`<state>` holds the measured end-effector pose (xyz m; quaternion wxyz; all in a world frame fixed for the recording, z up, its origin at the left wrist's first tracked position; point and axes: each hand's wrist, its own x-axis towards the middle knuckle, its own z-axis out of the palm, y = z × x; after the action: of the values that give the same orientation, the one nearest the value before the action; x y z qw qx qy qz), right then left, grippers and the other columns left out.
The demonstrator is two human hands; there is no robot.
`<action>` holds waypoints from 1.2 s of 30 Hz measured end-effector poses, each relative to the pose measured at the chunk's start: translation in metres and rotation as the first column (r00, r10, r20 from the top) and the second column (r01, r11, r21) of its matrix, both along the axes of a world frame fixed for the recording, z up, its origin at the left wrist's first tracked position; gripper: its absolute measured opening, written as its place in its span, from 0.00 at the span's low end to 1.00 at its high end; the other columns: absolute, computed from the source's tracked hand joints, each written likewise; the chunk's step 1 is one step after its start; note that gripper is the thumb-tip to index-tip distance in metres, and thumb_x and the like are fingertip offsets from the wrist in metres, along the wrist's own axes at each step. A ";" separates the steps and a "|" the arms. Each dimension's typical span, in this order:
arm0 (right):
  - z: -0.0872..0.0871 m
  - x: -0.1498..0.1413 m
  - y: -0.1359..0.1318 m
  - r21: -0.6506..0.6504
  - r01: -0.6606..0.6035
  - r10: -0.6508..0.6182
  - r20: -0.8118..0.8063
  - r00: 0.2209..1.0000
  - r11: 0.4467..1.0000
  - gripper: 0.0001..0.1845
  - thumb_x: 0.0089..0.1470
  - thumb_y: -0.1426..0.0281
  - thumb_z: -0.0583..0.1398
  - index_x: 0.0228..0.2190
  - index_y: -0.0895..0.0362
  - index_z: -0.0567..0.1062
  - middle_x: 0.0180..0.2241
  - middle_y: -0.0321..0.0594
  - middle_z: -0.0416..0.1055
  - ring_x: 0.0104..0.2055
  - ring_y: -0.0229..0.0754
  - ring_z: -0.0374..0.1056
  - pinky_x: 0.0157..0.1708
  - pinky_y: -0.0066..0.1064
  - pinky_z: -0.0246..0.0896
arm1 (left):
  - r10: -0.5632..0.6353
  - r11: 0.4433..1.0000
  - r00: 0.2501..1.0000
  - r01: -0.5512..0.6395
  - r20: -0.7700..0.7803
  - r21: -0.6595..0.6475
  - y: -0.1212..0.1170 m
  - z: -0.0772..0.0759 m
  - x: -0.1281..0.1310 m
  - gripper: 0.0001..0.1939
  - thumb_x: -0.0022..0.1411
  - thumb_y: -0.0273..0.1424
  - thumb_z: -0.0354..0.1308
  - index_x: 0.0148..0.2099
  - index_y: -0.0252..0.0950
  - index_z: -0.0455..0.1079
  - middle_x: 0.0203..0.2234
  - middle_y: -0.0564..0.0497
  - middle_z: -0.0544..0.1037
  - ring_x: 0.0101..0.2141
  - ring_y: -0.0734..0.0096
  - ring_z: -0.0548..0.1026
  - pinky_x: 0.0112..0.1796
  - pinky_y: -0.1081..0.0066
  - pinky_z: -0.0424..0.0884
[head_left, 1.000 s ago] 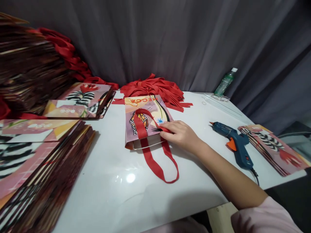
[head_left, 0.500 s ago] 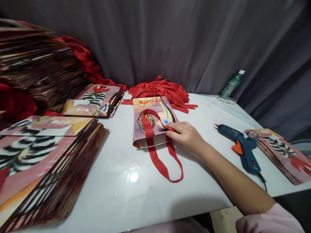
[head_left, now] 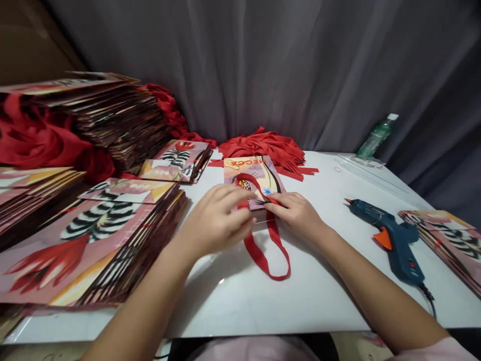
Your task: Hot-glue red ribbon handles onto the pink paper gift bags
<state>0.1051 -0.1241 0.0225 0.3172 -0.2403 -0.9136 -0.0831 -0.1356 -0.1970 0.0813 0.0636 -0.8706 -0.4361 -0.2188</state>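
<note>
A small printed paper bag (head_left: 251, 164) with a butterfly picture lies flat on the white table in front of me, its mouth towards me. A red ribbon handle (head_left: 259, 255) loops out from the mouth onto the table, and another stretch of ribbon curves over the printed face. At the bag's right edge, my right hand (head_left: 298, 214) is closed on the ribbon with thumb and fingers. My left hand (head_left: 220, 218), slightly blurred, hovers at the near left corner with curved fingers apart; it covers part of the bag and ribbon.
Stacks of folded printed bags (head_left: 108, 220) fill the left side, beside a tall pile (head_left: 124, 120). Cut red ribbons (head_left: 266, 145) lie behind the bag. To the right are a blue glue gun (head_left: 391, 240), more folded bags (head_left: 447, 230) and a green bottle (head_left: 376, 138).
My left hand has come into view from the lower left and reached the bag. The right hand stays on the ribbon at the bag's edge. The camera view has shifted left.
</note>
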 end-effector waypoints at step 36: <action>-0.006 -0.019 -0.026 -0.362 0.456 -0.284 0.438 0.853 0.813 0.28 0.59 0.47 0.52 0.40 0.54 0.80 0.30 0.48 0.76 0.28 0.52 0.72 0.24 0.36 0.58 | 0.035 0.967 0.998 -0.019 0.061 -0.253 0.027 -0.045 -0.008 0.32 0.57 0.34 0.59 0.64 0.38 0.63 0.63 0.42 0.64 0.63 0.50 0.60 0.58 0.50 0.63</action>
<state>0.0857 -0.1502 0.0165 0.0548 -0.4639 -0.8838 0.0279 -0.1433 -0.1698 0.0361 -0.0590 -0.8580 -0.4742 -0.1886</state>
